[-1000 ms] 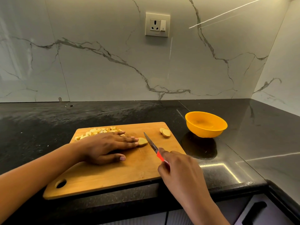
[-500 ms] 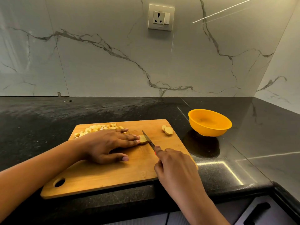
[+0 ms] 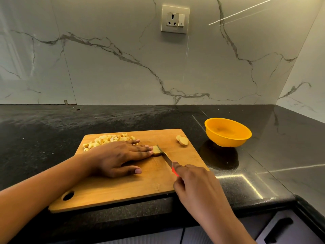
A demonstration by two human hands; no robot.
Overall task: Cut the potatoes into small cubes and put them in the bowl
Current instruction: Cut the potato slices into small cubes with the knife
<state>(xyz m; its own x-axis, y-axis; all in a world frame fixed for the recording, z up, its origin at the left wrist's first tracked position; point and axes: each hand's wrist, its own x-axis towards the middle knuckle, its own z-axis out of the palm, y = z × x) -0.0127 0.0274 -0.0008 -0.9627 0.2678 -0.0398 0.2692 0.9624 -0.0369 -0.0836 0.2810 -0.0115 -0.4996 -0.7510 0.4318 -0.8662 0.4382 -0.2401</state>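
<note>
L hand (image 3: 121,156), fingers flat, presses pale potato piece (image 3: 156,150) on wooden cutting board (image 3: 123,187); R hand (image 3: 195,184) grips red-handled knife (image 3: 167,160), blade at piece.

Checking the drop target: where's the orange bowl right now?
Head view, right side: orange bowl sits on the black counter, just right of the cutting board's far corner.

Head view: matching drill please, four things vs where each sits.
1 orange plastic bowl
2 pile of pale potato cubes
3 two round potato slices
4 red-handled knife

A gripped by the right hand
B far-left of the wooden cutting board
C far-right corner of that board
D on the black counter, off the board

Pairs: 1-D, 2-B, 3-C, 4-A
</note>
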